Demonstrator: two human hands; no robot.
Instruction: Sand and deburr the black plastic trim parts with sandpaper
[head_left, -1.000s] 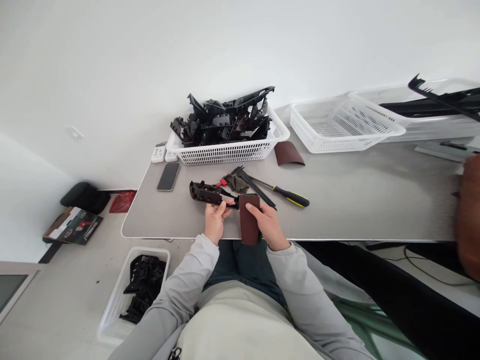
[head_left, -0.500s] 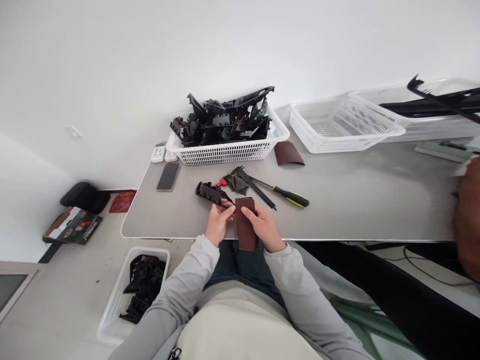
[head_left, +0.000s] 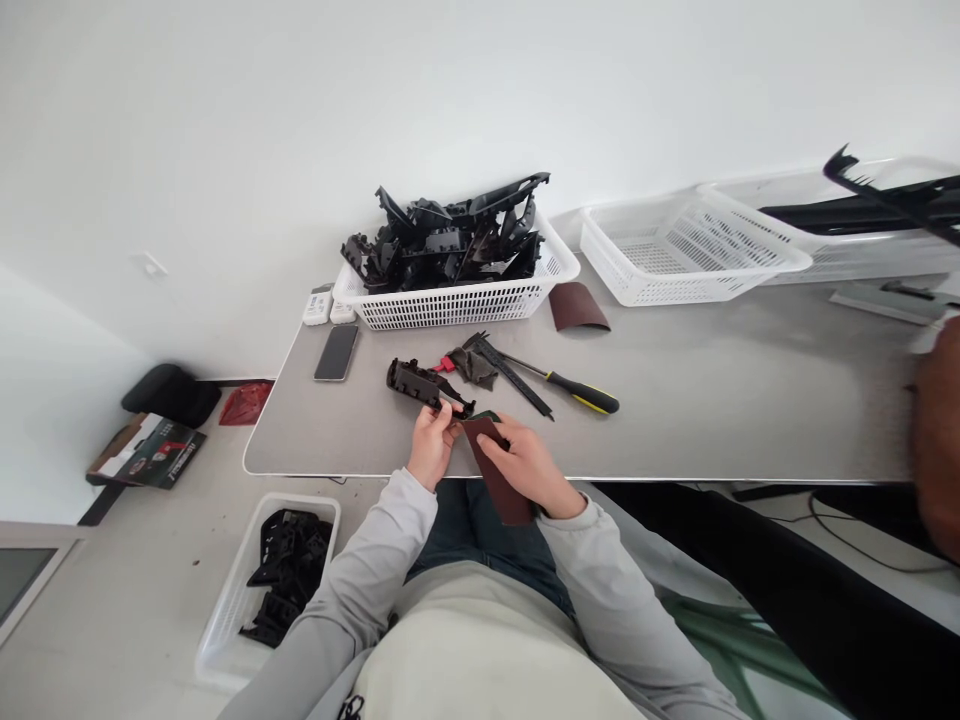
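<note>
My left hand (head_left: 433, 444) is closed on one end of a black plastic part (head_left: 421, 384), held just above the table's front edge. My right hand (head_left: 526, 462) grips a folded sheet of brown sandpaper (head_left: 496, 482), thumb on top and fingers beneath. The sandpaper's upper end meets the near tip of the part; whether they press together I cannot tell. Beyond the hands lie a grey rag (head_left: 472, 368), a small red item (head_left: 444, 364), a black caliper (head_left: 514, 376) and a screwdriver (head_left: 582, 392) with a black and yellow handle.
A white basket (head_left: 457, 310) heaped with black parts stands at the back, beside another white basket (head_left: 637, 285). A curved sandpaper piece (head_left: 579, 306) and a phone (head_left: 336, 353) lie on the table (head_left: 720, 400). Below left is a floor basket (head_left: 217, 610). Another person's arm (head_left: 937, 440) shows at right.
The sandpaper has tilted, its upper end swinging left toward the part and its lower end right. My right hand has turned with it. The black part has shifted slightly.
</note>
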